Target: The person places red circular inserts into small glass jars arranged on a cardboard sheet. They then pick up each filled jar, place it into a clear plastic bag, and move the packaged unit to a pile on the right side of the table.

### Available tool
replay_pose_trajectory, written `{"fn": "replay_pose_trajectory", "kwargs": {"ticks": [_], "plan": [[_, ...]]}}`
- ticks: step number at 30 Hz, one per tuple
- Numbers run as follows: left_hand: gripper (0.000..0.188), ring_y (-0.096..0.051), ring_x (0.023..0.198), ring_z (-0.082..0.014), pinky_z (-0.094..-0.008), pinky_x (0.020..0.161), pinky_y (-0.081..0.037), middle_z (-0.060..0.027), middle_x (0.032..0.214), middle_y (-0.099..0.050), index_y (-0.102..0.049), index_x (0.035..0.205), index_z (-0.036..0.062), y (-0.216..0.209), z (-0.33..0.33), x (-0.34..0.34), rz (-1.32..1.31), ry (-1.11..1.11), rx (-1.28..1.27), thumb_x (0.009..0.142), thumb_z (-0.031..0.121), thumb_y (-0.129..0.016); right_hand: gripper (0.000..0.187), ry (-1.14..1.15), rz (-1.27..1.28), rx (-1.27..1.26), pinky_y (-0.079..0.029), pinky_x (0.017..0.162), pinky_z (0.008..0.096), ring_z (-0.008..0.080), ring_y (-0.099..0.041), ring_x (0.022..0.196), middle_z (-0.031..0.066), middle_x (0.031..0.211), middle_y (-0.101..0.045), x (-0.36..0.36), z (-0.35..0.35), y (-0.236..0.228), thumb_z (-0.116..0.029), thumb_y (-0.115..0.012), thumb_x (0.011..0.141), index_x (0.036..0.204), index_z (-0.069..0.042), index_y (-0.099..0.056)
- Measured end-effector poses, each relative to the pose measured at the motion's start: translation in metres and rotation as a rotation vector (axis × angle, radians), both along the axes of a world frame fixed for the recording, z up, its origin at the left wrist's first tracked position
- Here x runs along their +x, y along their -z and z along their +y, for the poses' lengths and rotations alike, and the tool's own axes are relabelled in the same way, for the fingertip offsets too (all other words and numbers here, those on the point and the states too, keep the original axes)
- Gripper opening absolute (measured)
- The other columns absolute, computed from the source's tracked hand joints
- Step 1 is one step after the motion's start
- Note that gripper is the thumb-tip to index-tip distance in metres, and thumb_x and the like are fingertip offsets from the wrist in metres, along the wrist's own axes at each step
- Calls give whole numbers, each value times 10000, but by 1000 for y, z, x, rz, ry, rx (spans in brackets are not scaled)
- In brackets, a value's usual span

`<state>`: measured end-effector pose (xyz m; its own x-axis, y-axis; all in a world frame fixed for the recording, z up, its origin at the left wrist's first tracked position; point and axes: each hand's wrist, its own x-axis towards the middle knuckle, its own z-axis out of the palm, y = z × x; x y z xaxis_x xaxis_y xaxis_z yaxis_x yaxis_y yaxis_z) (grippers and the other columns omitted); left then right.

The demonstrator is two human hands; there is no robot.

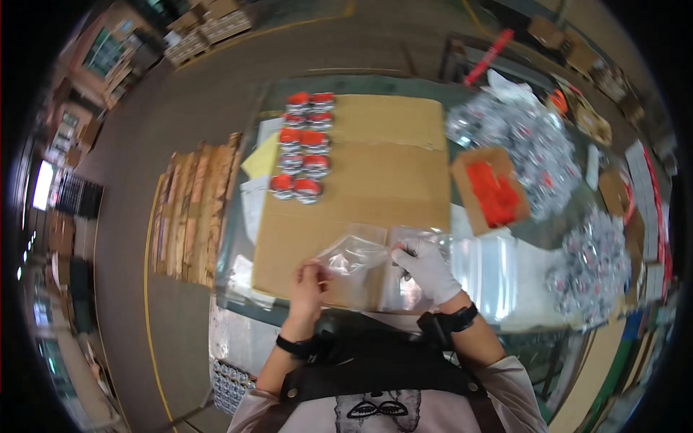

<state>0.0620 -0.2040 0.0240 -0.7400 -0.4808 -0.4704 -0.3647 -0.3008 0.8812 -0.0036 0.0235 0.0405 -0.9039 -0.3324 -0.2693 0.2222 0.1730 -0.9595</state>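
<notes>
A clear plastic bag (354, 252) stretches between my two hands above the near part of a cardboard sheet (390, 180). The fingers of my bare left hand (310, 285) are pinched at the bag's left side. My right hand (427, 268), in a white glove, grips near its right side, with fingers and thumb drawn together. More clear plastic film or bags (411, 296) lie under the right hand. At the cardboard's far left stand two columns of small silver round pieces with red tops (307, 189), apart from both hands.
Right of the cardboard sits an open carton (468, 193) of red pieces (494, 195). Beyond it are piles of clear-wrapped items (530, 144), with another heap (592, 267) nearer. Papers (253, 202) lie at the table's left edge. A wooden pallet (191, 209) stands left on the floor.
</notes>
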Motion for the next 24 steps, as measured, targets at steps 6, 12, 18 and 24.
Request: {"fn": "replay_pose_trajectory", "kwargs": {"ticks": [6, 12, 18, 24], "plan": [[167, -478, 644, -64, -222, 568, -407, 7, 727, -529, -555, 981, 44, -53, -162, 38, 360, -24, -533, 1011, 190, -481, 215, -90, 939, 474, -543, 618, 409, 286, -676, 692, 179, 854, -660, -96, -162, 32, -199, -545, 900, 947, -11, -636], [150, -591, 715, -113, -252, 628, -467, -69, 781, -618, -603, 1068, 12, -65, -179, 16, 167, 267, -857, 953, 95, -554, 187, -390, 588, 1059, -529, 741, 476, 369, -662, 859, 180, 902, -675, -151, -224, 53, -159, -512, 869, 950, -58, -647], [256, -640, 766, -292, -377, 701, -496, -198, 808, -647, -616, 964, -13, 79, -133, -19, 50, 518, -573, 975, 198, -471, 171, 23, -177, -196, -540, 580, 278, 126, -630, 702, 65, 929, -665, -66, -196, 10, -102, -522, 954, 1064, -3, -607], [219, -624, 795, -406, -442, 678, -481, -239, 850, -636, -606, 1016, 17, 92, -97, -21, 23, 324, -539, 981, 197, -485, 164, -90, 489, 484, -539, 711, 355, 268, -650, 753, 128, 918, -644, 23, -177, 93, -125, -628, 863, 989, -20, -615]]}}
